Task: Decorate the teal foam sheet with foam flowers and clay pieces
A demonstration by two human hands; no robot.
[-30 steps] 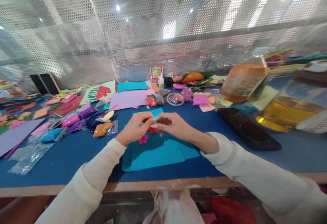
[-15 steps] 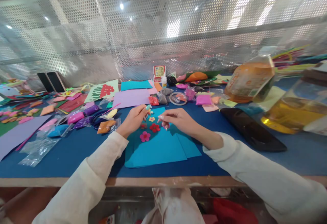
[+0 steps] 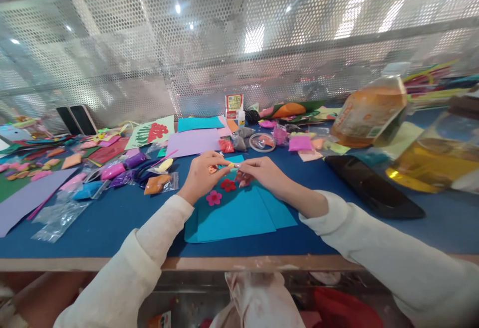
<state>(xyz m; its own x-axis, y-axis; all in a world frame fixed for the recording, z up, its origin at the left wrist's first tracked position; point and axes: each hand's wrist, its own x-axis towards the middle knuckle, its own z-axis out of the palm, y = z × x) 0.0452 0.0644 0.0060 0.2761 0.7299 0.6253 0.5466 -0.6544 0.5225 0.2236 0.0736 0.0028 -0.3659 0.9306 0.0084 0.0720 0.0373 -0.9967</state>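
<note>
My left hand [image 3: 205, 177] pinches a small yellow piece [image 3: 231, 165], perhaps clay, above the blue sheets. From the other side, the closed thumb and finger of my right hand [image 3: 266, 174] meet at the same piece. Both hands partly hide it, so its shape is unclear. Just below the fingers, a red flower [image 3: 228, 185] lies on the blue sheet [image 3: 235, 221]. Nearer to me and to the left is a pink flower [image 3: 213, 198] with a darker middle. A second blue sheet [image 3: 279, 208] sticks out beneath, on the right.
Bagged orange clay [image 3: 157, 183] and other coloured packets lie left. Behind the hands are a lilac sheet [image 3: 192, 142], a small white bottle [image 3: 241, 117] and a clear ring [image 3: 262, 142]. At right stand a dark phone-like slab [image 3: 374, 186], an orange drink bottle [image 3: 368, 113] and a yellow-liquid container [image 3: 422, 163].
My hands have come together from a small gap, their fingertips now meeting at the yellow piece. My left hand has turned and now covers the small yellow flower seen before.
</note>
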